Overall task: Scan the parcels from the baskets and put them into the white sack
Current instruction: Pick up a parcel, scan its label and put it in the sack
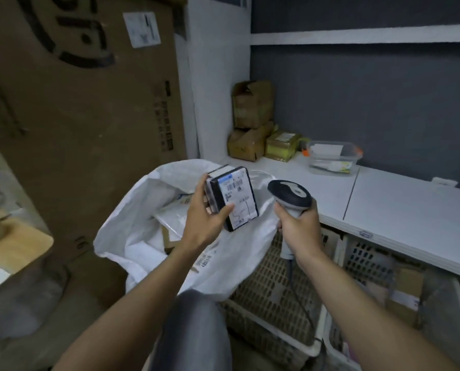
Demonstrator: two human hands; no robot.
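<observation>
Left grip [204, 218]: clamped on the parcel [236, 199], thumb across the lower left corner of the label face, fingers wrapped behind the left edge.

Parcel: a small flat box held clear of all surfaces, directly above the open mouth of the white sack [121, 210]. The long axis runs from upper left, away from the palm, down to lower right, with the box tilted. The label face is turned up toward the camera and toward the right grip [298, 226]. The casing is dark. The label is white with a blue strip at the far end, barcodes under it and fine print nearer the thumb; the text is not legible. A pale side panel shows along the far end.

Right grip: closed around the handle of the scanner [290, 194], just right of the parcel and apart from it. The scanner head sits above the fist and its cable drops below the wrist.

Below both grips: the sack already holds flat white parcels [175, 215]. A pale lattice basket [271, 285] stands under the right grip, tucked beneath the desk [384, 199].

Beyond the right grip, on the desk: stacked cardboard boxes [250, 129] and a clear tub [333, 156].
</observation>
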